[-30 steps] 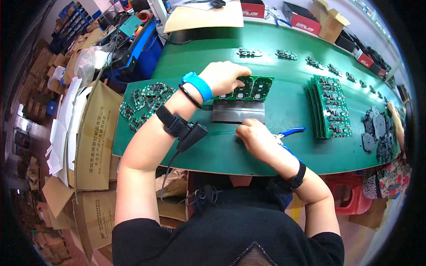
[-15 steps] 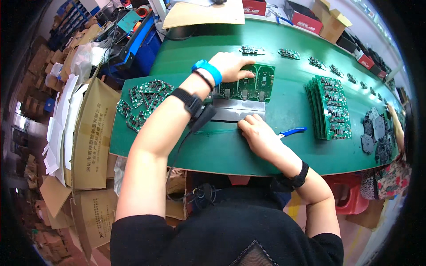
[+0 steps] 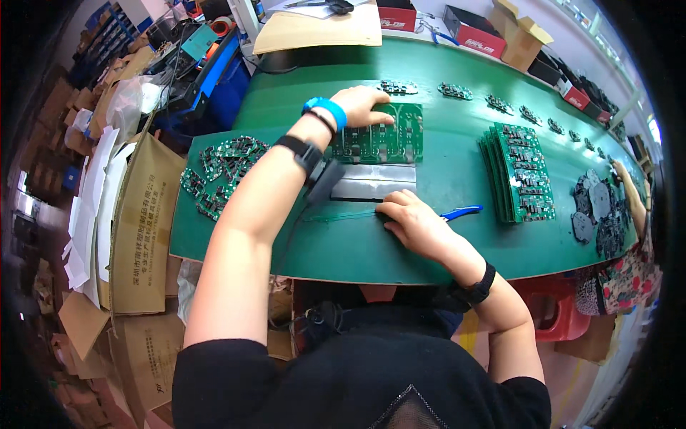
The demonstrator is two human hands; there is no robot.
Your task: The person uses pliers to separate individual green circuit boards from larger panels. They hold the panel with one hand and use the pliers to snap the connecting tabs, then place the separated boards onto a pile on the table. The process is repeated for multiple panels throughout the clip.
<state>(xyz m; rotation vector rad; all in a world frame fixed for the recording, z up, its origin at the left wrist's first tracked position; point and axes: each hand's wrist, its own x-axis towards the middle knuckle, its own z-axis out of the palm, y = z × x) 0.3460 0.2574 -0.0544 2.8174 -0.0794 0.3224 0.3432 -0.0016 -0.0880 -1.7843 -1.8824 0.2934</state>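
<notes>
My left hand grips the upper left part of a green circuit board panel, thumb in front and fingers behind its top edge. The panel stands tilted at the far edge of a flat silver metal block. My right hand rests at the block's near right corner with its fingers curled in; whatever they hold is hidden. Blue-handled pliers lie right beside it, their head covered by the hand. A thin greenish strip lies along the table left of my right fingertips.
A heap of small boards lies at left, a stack of panels at right. Single boards form a row along the back. Black parts lie at far right near another person's arm. Cardboard stands left of the green table.
The whole view has shifted slightly, so things sit a little further left. The panel in my left hand looks slightly more tilted. My right hand stays by the block with fingers curled.
</notes>
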